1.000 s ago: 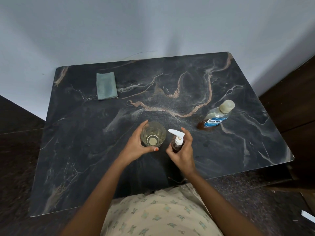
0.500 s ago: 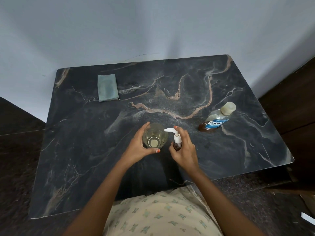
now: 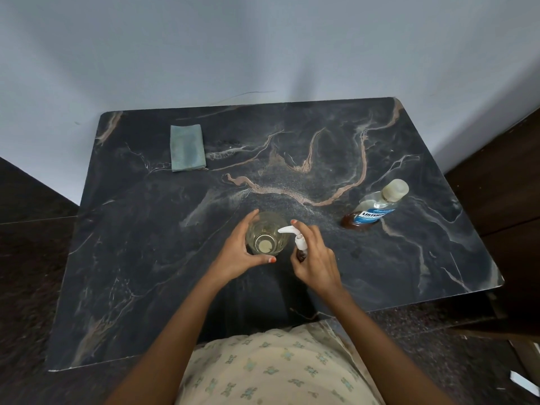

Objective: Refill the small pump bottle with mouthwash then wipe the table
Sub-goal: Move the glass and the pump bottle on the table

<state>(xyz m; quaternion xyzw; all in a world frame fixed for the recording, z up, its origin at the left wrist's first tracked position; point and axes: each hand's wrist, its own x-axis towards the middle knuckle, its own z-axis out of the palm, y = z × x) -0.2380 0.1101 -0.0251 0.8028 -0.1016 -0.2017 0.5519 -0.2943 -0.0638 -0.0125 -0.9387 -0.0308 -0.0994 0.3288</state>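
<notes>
A clear drinking glass (image 3: 267,233) with pale liquid stands near the middle of the dark marble table (image 3: 409,258). My left hand (image 3: 236,254) grips the glass from the left, thumb at its near side. Just right of it stands the small brown pump bottle (image 3: 301,249) with a white pump head whose spout reaches over the glass rim. My right hand (image 3: 317,260) holds this bottle, its fingers curled round the far and right side. A mouthwash bottle (image 3: 374,207) with a blue label and a pale cap stands apart at the right.
A folded grey-green cloth (image 3: 187,147) lies at the table's back left, near the wall. Dark wooden furniture (image 3: 502,176) borders the table on the right. The table's front edge is close to my body.
The pump spout has swung left, from pointing away from the glass to reaching over its rim. Both hands keep their hold; the view shifted slightly.
</notes>
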